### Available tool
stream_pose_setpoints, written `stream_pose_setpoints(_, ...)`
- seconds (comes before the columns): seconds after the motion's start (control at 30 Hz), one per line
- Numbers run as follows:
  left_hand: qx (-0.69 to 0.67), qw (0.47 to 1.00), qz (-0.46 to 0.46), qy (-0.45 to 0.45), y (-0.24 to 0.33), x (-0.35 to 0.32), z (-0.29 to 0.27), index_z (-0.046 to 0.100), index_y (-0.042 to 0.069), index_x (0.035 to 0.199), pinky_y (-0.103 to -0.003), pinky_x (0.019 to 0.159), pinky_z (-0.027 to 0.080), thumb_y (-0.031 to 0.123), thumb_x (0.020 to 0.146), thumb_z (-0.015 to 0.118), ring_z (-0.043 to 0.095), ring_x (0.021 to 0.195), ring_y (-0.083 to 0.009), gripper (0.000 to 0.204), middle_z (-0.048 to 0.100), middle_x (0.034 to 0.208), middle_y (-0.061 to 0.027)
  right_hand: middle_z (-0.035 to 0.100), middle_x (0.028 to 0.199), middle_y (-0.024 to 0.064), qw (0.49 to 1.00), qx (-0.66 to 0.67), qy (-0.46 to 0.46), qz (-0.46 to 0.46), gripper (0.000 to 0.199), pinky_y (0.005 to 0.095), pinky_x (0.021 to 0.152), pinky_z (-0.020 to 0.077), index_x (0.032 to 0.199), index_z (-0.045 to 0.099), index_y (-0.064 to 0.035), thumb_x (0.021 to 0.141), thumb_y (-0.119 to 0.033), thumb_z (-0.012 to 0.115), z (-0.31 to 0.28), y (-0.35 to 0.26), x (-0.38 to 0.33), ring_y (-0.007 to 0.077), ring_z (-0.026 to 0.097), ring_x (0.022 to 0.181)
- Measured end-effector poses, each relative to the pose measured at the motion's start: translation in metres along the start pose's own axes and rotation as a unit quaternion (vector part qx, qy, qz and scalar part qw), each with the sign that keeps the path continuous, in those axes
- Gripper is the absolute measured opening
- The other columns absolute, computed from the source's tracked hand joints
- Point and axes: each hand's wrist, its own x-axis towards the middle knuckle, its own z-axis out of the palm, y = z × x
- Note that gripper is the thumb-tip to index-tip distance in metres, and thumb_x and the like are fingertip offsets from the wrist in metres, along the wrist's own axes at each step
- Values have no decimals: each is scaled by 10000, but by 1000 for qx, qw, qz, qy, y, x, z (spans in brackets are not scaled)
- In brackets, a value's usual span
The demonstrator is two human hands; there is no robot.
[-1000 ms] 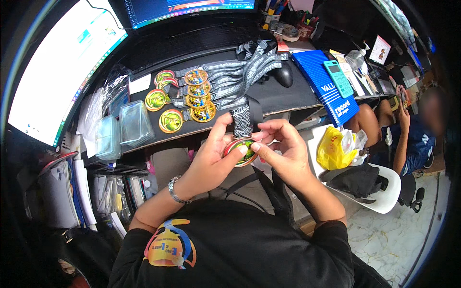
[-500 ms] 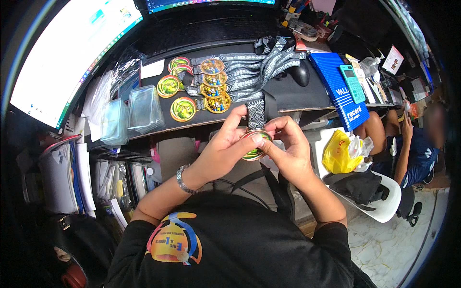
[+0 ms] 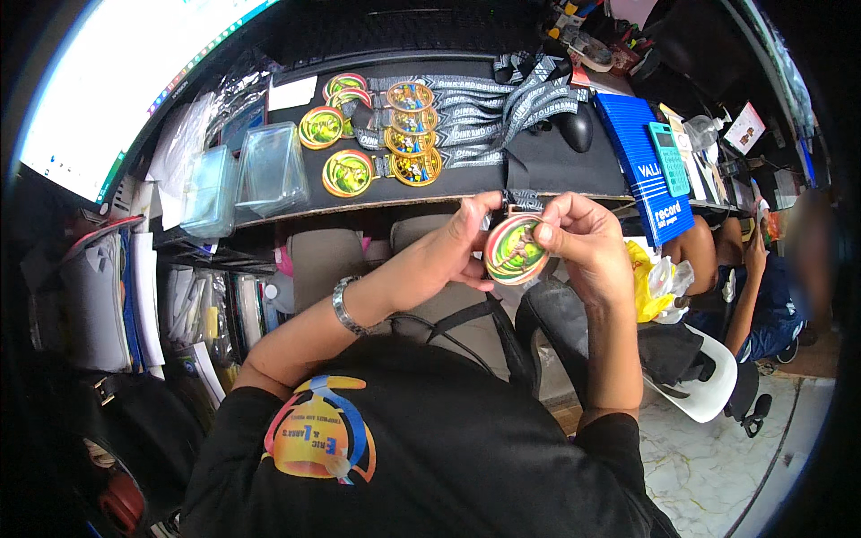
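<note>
My right hand (image 3: 587, 242) pinches a round medal (image 3: 516, 254), its thumb on the upper right of the green and yellow face, which has a red and gold rim. Curled about the medal's left edge is my left hand (image 3: 448, 255), with its upper fingertips close to the ribbon loop. A black patterned ribbon (image 3: 522, 184) runs from the medal up over the desk edge. Beyond, several green-faced medals (image 3: 347, 173) lie on the desk at the left ends of their ribbons (image 3: 475, 134). Several gold medals (image 3: 415, 168) with blue and yellow faces rest in a column beside them.
Clear plastic boxes (image 3: 272, 166) stand left on the desk (image 3: 574, 184). A black mouse (image 3: 576, 133), a blue record book (image 3: 632, 166) and a teal calculator (image 3: 668, 160) are at right. Past a yellow bag (image 3: 647, 282) on a white chair (image 3: 713, 386), another person (image 3: 762, 291) sits.
The held medal has shifted right, and its face shows more fully. My left thumb has come off its face. My right hand has moved right and turned more upright.
</note>
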Motion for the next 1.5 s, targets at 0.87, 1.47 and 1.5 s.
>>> stream_pose_setpoints(0.87, -54, 998, -16, -20, 4, -1, -11, -105, 61, 1509, -383, 896, 567, 29, 953, 516, 581, 1156, -264, 835, 438, 1376, -175, 667, 757, 30, 997, -60, 30, -37, 170, 202, 632, 492, 879, 636, -17, 775, 12, 767, 17, 18, 1, 66, 610, 689)
stream_pose_setpoints(1.47, 25, 977, 162, 139, -10, 1, -10, 289, 18, 1441, -290, 948, 498, 4, 920, 592, 584, 1111, -162, 603, 531, 1287, -139, 607, 947, 34, 999, -17, 35, -12, 128, 237, 835, 420, 852, 688, 3, 869, -123, 705, 10, 35, 5, 92, 556, 885)
stream_pose_setpoints(1.5, 23, 974, 186, 127, -13, 3, -9, 305, 14, 1433, -283, 952, 487, 2, 913, 603, 588, 1101, -156, 599, 543, 1273, -134, 611, 951, 35, 1000, 0, 31, -2, 128, 239, 833, 422, 856, 689, 10, 869, -117, 702, 10, 36, 5, 92, 562, 887)
